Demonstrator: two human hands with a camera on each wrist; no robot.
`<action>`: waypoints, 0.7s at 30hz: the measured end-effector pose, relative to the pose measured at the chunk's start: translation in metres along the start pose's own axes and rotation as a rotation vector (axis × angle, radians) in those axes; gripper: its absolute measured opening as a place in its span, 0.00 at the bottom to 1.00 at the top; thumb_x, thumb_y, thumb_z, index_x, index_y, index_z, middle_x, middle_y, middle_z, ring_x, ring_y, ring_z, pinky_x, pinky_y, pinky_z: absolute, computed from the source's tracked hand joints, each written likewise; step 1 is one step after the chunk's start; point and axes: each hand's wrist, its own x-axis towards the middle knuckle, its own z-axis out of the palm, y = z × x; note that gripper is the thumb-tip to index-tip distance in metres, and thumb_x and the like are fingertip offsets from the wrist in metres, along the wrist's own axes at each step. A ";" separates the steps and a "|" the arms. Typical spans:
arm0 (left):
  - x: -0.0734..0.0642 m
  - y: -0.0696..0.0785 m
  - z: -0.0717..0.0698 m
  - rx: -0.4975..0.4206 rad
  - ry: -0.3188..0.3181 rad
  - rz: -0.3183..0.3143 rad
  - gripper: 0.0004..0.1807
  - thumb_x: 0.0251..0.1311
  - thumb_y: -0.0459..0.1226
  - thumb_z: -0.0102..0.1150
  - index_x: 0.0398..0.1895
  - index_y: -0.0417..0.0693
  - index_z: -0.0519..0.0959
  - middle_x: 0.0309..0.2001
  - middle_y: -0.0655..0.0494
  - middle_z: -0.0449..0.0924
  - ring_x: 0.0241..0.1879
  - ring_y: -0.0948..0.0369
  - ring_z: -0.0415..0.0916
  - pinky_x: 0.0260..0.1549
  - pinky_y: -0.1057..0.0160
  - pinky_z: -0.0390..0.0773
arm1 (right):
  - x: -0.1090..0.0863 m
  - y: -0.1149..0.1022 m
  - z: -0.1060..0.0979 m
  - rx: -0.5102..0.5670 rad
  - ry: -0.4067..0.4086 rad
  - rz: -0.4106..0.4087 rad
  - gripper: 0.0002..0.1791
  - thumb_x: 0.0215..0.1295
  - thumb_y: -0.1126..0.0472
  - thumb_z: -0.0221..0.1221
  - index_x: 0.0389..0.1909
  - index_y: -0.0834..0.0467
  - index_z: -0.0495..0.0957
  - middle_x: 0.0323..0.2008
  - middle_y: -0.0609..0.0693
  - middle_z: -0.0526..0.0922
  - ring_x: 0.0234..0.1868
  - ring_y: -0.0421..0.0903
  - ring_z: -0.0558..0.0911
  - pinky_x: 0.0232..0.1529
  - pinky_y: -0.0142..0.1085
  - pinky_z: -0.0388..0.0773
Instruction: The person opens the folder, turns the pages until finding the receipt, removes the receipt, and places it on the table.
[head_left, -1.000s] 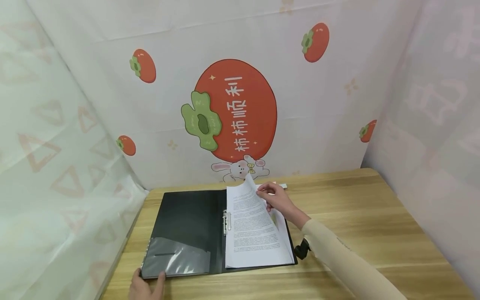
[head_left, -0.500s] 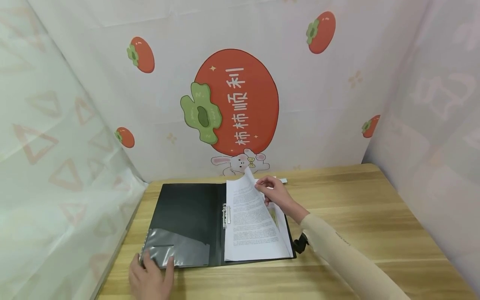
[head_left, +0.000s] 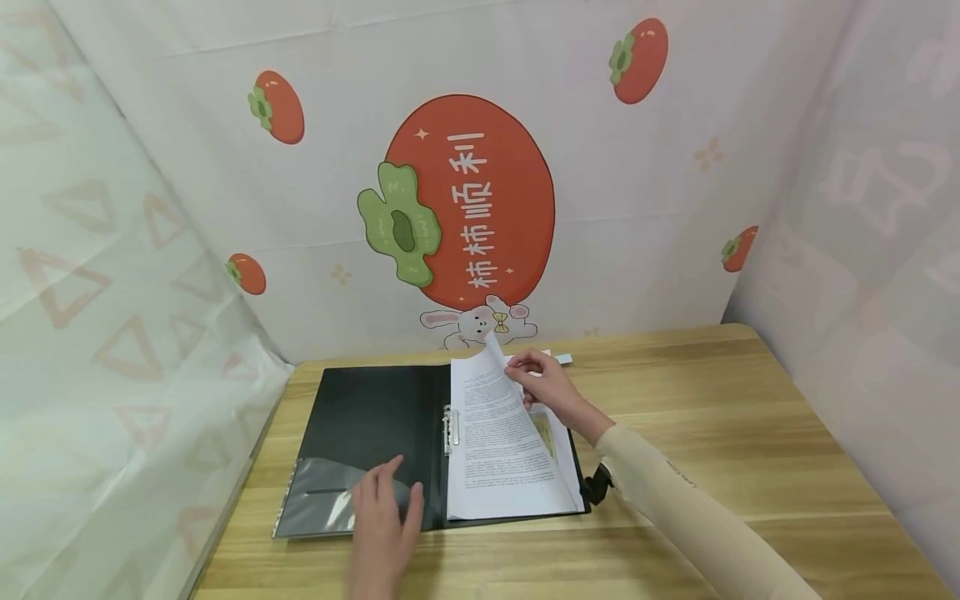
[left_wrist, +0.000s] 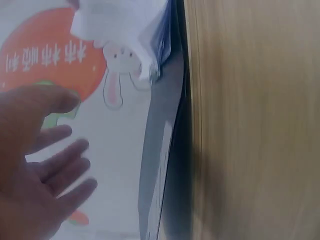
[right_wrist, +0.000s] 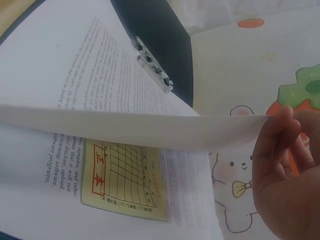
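A black folder lies spread on the table, with a metal clip by its spine and a clear pocket on its left cover. Printed sheets of paper rest on its right side. My right hand pinches the upper right corner of the top sheet and keeps it lifted. Beneath that sheet a yellow slip with a red stamp and a grid shows on the page below. My left hand, fingers spread, hovers around the pocket's right part; in the left wrist view the hand holds nothing.
The wood-grain table extends right of the folder. A small pale tab sticks out past the folder's upper right edge. Behind stands a white cloth wall printed with persimmons and a rabbit.
My left hand has let go of the folder's lower left edge and moved right and up over the clear pocket. The right hand still holds the sheet's corner, nearly unmoved.
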 end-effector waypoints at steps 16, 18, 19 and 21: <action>-0.003 0.068 0.046 -0.172 -0.124 -0.014 0.11 0.64 0.41 0.74 0.31 0.62 0.79 0.24 0.72 0.65 0.27 0.73 0.60 0.22 0.74 0.64 | 0.004 -0.008 0.011 0.027 -0.067 -0.031 0.11 0.78 0.60 0.62 0.52 0.62 0.78 0.40 0.53 0.81 0.18 0.41 0.70 0.23 0.33 0.76; -0.001 0.074 0.051 -0.188 -0.137 -0.021 0.11 0.67 0.41 0.72 0.30 0.61 0.78 0.25 0.73 0.66 0.26 0.73 0.62 0.22 0.73 0.66 | 0.003 -0.008 0.009 0.027 -0.059 -0.034 0.11 0.78 0.60 0.62 0.52 0.62 0.77 0.39 0.53 0.81 0.18 0.41 0.70 0.23 0.33 0.76; 0.001 0.077 0.054 -0.195 -0.143 -0.022 0.12 0.68 0.41 0.71 0.29 0.61 0.78 0.25 0.73 0.66 0.25 0.73 0.62 0.22 0.73 0.66 | 0.002 -0.007 0.008 0.031 -0.052 -0.032 0.10 0.78 0.60 0.62 0.52 0.62 0.77 0.39 0.53 0.81 0.18 0.41 0.70 0.23 0.33 0.76; 0.004 0.082 0.059 -0.206 -0.151 -0.021 0.13 0.70 0.42 0.70 0.28 0.61 0.77 0.25 0.73 0.65 0.25 0.74 0.61 0.22 0.73 0.65 | 0.001 -0.006 0.006 0.037 -0.038 -0.030 0.10 0.78 0.60 0.62 0.51 0.62 0.78 0.39 0.53 0.81 0.17 0.41 0.70 0.22 0.32 0.76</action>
